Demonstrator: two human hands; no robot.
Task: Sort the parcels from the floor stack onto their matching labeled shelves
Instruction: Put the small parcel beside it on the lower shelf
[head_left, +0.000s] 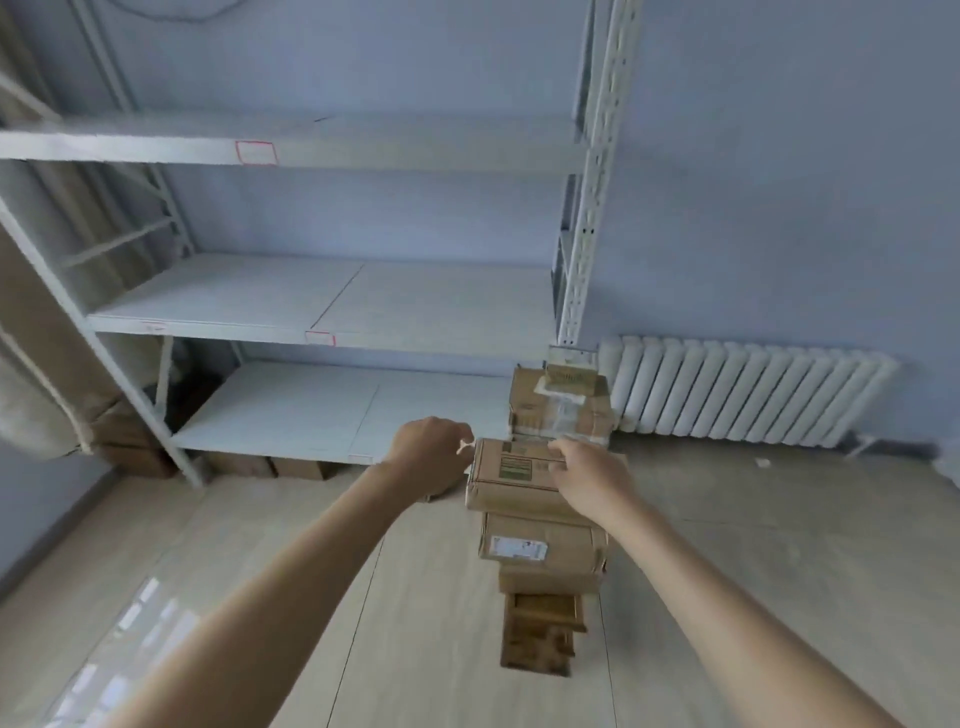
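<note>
The right hand (589, 475) lies on the top parcel (519, 480) of the floor stack (540, 561), fingers curled over its far right edge. The left hand (428, 449) sits at the parcel's left end, fingers bent; whether it grips is unclear. A second pile of boxes (563, 408) stands just behind, beside the white shelving (332, 306), whose red-edged labels (255, 153) mark the shelf fronts.

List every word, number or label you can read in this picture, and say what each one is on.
None can be read.
Red-bordered tag on the upper shelf edge: blurred.
Red-bordered tag on the middle shelf edge: blurred.
Green print on the top parcel: blurred.
White shipping label on the parcel below: too small.
</note>
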